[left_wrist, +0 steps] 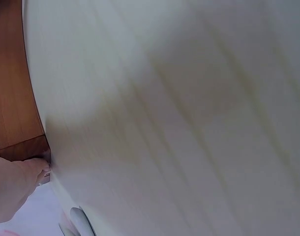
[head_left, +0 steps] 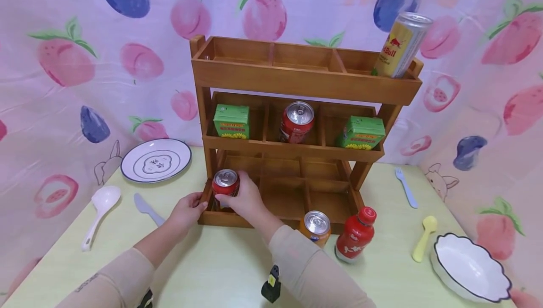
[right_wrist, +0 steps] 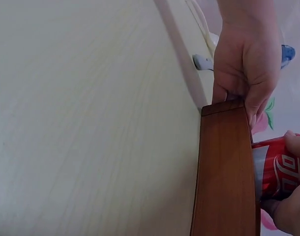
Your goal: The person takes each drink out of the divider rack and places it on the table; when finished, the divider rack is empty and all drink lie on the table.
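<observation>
Sleeves sat nearest, right hand gripped the red can at the bottom left of the rack, and left hand pinched the rack's left front corner.

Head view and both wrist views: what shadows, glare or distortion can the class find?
Head view: fairly sharp, glints on the lid of the held red can and a soft shadow on the table; left wrist view: a broad, blurry-edged shadow across the table, and the wooden rack looks bowed, perhaps lens distortion; right wrist view: a shadow band slanting towards the rack.
</observation>
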The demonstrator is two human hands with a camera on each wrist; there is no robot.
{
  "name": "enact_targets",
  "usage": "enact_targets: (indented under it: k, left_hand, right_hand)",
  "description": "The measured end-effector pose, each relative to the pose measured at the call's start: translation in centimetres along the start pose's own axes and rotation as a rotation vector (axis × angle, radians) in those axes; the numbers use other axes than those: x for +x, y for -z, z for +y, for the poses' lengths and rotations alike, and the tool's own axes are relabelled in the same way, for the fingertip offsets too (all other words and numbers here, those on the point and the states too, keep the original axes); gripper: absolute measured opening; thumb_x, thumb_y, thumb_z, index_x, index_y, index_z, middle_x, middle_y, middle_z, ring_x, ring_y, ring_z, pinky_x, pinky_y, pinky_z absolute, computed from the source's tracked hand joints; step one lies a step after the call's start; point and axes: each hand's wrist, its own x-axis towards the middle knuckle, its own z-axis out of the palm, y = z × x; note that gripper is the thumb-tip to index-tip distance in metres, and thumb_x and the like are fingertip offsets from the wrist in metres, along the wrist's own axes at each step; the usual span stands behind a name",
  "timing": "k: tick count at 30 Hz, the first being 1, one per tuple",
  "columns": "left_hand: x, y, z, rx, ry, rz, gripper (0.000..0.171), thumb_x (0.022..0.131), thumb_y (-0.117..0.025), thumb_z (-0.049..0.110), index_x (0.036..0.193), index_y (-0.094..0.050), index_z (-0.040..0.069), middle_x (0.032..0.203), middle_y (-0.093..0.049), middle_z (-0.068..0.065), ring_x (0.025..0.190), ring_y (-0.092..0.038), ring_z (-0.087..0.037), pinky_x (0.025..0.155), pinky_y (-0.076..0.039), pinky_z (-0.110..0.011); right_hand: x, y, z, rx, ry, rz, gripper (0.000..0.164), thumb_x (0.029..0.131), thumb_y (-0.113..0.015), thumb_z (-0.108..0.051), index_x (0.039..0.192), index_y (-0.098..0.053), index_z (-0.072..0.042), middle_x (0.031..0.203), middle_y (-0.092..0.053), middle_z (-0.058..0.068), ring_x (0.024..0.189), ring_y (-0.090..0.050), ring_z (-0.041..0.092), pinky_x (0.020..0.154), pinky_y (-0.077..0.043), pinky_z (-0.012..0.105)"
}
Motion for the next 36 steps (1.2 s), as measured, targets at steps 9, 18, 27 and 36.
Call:
enact_targets:
  k: [9,18,27,36]
  left_hand:
    - [0.0,0.3,-0.2,0.005,-0.021,-0.005,0.045,0.093,-0.045,0.005,0.131,-0.030,-0.012,0.129,-0.039,-0.029,0.118,-0.039,-0.037,0.096,-0.034,-0.043]
    - [-0.2,0.3,-0.1,-0.004,-0.041,-0.020,0.045,0.093,-0.044,0.005,0.131,-0.029,-0.014,0.131,-0.036,-0.031,0.121,-0.036,-0.037,0.099,-0.031,-0.043]
    - [-0.6,0.1,-0.1,0.014,-0.056,-0.033,0.046,0.094,-0.043,0.006,0.132,-0.027,-0.014,0.133,-0.033,-0.031,0.123,-0.032,-0.037,0.100,-0.029,-0.043]
    - [-0.7,0.3,0.0,0.015,-0.058,-0.032,0.046,0.093,-0.043,0.005,0.132,-0.027,-0.014,0.133,-0.033,-0.031,0.123,-0.033,-0.037,0.100,-0.029,-0.044]
  right_hand:
    - [2.5,-1.7,5.5,-0.041,0.070,0.070,0.068,0.069,-0.077,-0.032,0.124,-0.041,-0.018,0.115,-0.051,-0.006,0.106,-0.048,0.013,0.084,-0.047,0.029]
    - [-2.0,3.2,2.3,0.012,0.143,0.017,0.067,0.070,-0.077,-0.028,0.125,-0.041,-0.020,0.115,-0.052,-0.007,0.104,-0.050,0.012,0.081,-0.048,0.029]
    - [-7.3,5.2,4.5,0.069,0.072,-0.037,0.063,0.073,-0.074,-0.028,0.124,-0.040,-0.016,0.114,-0.054,-0.004,0.104,-0.051,0.012,0.087,-0.045,0.031]
    - [-8.7,4.6,6.9,0.028,0.058,-0.028,0.062,0.073,-0.075,-0.026,0.122,-0.040,-0.011,0.114,-0.054,-0.002,0.106,-0.051,0.014,0.090,-0.043,0.032]
